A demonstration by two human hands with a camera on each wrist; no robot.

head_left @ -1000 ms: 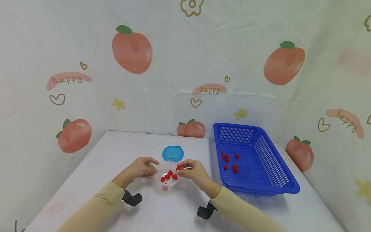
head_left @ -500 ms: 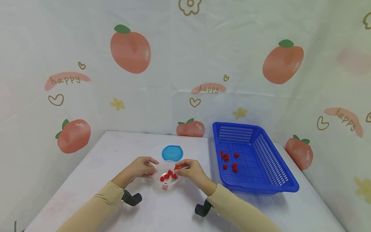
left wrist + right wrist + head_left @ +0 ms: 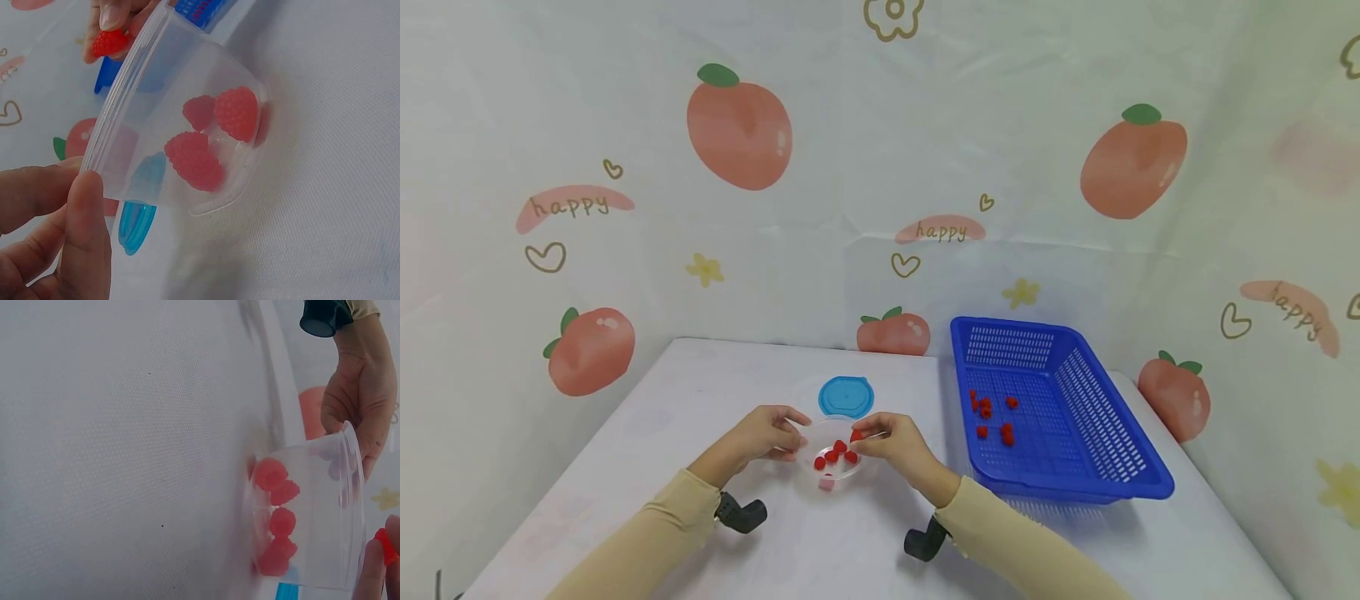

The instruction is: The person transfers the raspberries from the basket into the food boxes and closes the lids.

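A clear plastic container (image 3: pixel 831 428) stands on the white table, with several red raspberries (image 3: pixel 236 114) lying on its bottom. My left hand (image 3: pixel 767 433) pinches the container's rim on the left, thumb against the outer wall in the left wrist view. On the opposite side, my right hand (image 3: pixel 898 447) holds one raspberry (image 3: pixel 110 42) between thumb and fingertips, right at the rim and above the other berries. Just behind the container lies a blue lid (image 3: pixel 846 396).
To the right, a large blue slotted basket (image 3: pixel 1086 425) holds several more raspberries (image 3: pixel 1007 438) toward its left side. A white cloth backdrop (image 3: pixel 820 275) printed with fruit rises behind the table (image 3: pixel 722 367). Each wrist carries a black camera (image 3: pixel 743 513).
My right hand has shifted slightly left with the raspberry, then stayed put over the last half second. The left hand and the container have stayed where they were.
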